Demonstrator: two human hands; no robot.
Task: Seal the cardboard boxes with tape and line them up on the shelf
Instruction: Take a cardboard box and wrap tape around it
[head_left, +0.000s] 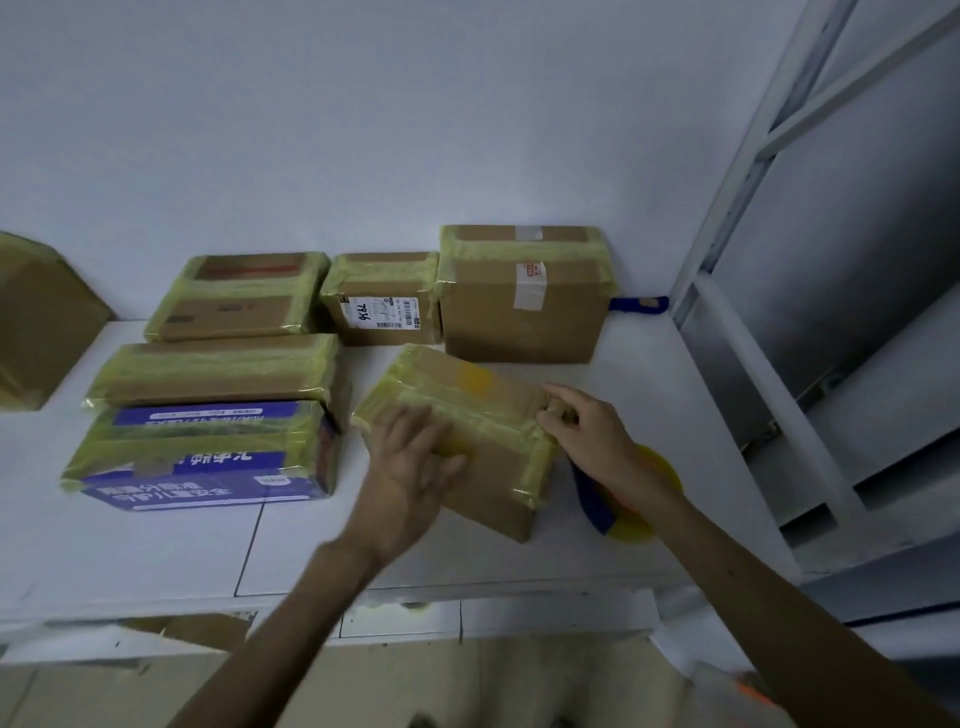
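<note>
On the white shelf (156, 545), a blue-printed carton (202, 457) and four brown taped boxes (239, 296) already stand sealed, in two rough rows by the wall. To their right lies a brown cardboard box (488, 467) banded in yellowish tape, askew, its long axis running back-left to front-right. The left hand (410, 467) presses on it, blurred, fingers seemingly spread. The right hand (587, 426) pinches its right top edge. Judging by this, squaring it into line remains.

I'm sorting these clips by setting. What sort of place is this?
Probably a parcel storeroom or packing area: taped cardboard boxes sit in rows on a white shelf, one carries a shipping label, a tape dispenser lies nearby, and metal racking stands alongside.
</note>
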